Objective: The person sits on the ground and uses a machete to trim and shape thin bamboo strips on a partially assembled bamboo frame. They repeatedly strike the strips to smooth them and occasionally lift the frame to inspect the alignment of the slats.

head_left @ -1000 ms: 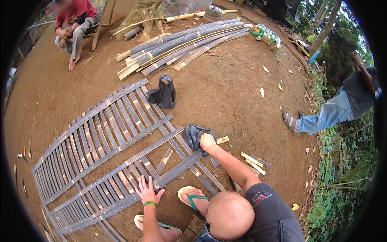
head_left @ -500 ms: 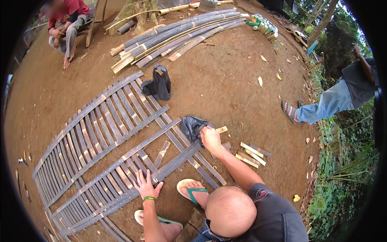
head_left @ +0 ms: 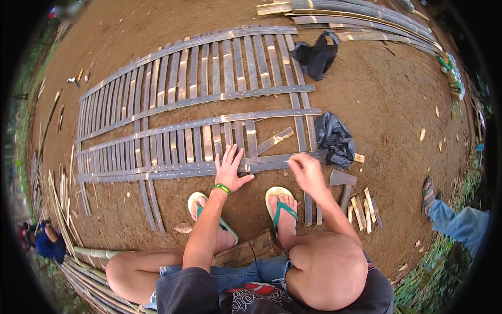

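Observation:
My left hand (head_left: 228, 168) lies with fingers spread on the lower bamboo panel (head_left: 172, 125), across its near rail and the ends of the short slats. My right hand (head_left: 309, 172) hovers over the right end of that rail, thumb and fingers pinched together. Whatever it holds, if anything, is too small to make out. Just beyond it, at the rail's end, sits a crumpled black plastic bag (head_left: 334, 140). One loose slat (head_left: 275, 141) lies aslant inside the panel's gap. A hatchet-like tool (head_left: 343, 178) rests on the soil beside my right wrist.
A second slatted panel (head_left: 209, 97) lies beyond the first, with another black bag (head_left: 317, 56) at its corner. Short bamboo pieces (head_left: 367, 210) are at right. Split bamboo poles (head_left: 361, 23) lie at far right. Another person's leg (head_left: 460, 225) shows at the right edge.
My right hand has come out of the nearer black bag and moved left over the rail. My left hand stays on the panel. The view has turned left.

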Available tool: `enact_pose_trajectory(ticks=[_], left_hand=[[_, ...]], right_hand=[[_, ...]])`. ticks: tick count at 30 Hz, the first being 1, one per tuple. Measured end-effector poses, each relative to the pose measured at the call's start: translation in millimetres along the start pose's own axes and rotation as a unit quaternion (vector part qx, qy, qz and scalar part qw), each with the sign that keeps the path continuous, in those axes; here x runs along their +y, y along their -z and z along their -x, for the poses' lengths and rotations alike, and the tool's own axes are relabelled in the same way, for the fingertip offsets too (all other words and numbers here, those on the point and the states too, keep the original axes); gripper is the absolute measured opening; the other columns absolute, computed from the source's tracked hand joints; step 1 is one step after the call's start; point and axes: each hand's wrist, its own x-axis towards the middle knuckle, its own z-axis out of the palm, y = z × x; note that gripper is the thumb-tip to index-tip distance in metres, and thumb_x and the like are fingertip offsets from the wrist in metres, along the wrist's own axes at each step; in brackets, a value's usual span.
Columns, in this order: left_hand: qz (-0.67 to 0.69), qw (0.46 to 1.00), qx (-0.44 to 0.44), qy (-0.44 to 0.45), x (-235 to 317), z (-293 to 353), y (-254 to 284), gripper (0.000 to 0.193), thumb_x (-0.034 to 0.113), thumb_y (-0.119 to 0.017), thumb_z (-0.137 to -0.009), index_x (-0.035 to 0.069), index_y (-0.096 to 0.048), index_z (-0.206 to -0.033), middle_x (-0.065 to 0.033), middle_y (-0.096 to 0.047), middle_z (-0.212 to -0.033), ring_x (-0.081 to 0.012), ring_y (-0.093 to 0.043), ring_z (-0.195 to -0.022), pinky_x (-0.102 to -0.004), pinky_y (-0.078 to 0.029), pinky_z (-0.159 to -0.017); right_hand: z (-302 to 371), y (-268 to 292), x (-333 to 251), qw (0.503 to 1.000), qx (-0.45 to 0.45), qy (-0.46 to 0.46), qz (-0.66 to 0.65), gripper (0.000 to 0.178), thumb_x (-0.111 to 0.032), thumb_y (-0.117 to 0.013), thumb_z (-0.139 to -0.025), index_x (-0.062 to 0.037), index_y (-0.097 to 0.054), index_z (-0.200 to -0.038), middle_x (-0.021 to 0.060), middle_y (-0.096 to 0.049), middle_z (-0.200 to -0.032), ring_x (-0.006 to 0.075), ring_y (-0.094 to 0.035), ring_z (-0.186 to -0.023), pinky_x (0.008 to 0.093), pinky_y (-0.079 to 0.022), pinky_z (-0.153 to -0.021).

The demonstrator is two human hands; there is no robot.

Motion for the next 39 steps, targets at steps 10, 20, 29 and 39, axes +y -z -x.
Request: enact_pose_trajectory(ticks=[10, 20, 29, 39], left_hand=[[0.178, 0.956, 0.232, 0.012, 25, 16, -26, 0.058, 0.015, -0.087, -0.074, 0.002, -0.067, -0.126, -0.0158, -0.066, -0.128, -0.0385, -0.058, -0.129, -0.0507, -0.042, -0.115], [0.172, 0.959, 0.225, 0.016, 29, -8, -33, 0.023, 0.009, -0.082, -0.075, 0.008, -0.078, -0.098, -0.0078, -0.068, -0.095, -0.0311, -0.061, -0.1, -0.0433, -0.047, -0.091], [0.149, 0.964, 0.219, 0.008, 21, -14, -45, 0.017, 0.015, -0.083, -0.076, 0.012, -0.08, -0.092, -0.002, -0.068, -0.092, -0.027, -0.06, -0.101, -0.0423, -0.044, -0.09], [0.198, 0.951, 0.237, 0.018, 21, -13, -44, 0.016, 0.012, -0.083, -0.075, 0.009, -0.079, -0.09, -0.004, -0.068, -0.092, -0.0286, -0.061, -0.099, -0.0426, -0.044, -0.089]], right_hand=[[-16, -105, 26, 0.992, -0.11, 0.034, 0.048, 0.011, -0.011, -0.069, -0.093, -0.0012, -0.071, -0.098, 0.0189, -0.07, -0.097, 0.041, -0.07, -0.091, 0.0491, -0.057, -0.081], [-24, -113, 14, 0.97, -0.161, 0.029, 0.179, 0.015, -0.012, -0.068, -0.091, 0.0036, -0.066, -0.09, 0.0258, -0.071, -0.095, 0.0445, -0.071, -0.09, 0.0521, -0.059, -0.078], [-30, -115, 10, 0.978, -0.17, 0.022, 0.122, 0.015, -0.01, -0.069, -0.091, 0.0047, -0.07, -0.091, 0.0261, -0.072, -0.092, 0.0453, -0.071, -0.087, 0.0515, -0.058, -0.077], [-27, -121, 15, 0.992, -0.117, -0.036, 0.0, 0.016, -0.012, -0.075, -0.09, 0.0035, -0.076, -0.093, 0.0217, -0.074, -0.086, 0.0393, -0.073, -0.08, 0.0434, -0.056, -0.073]])
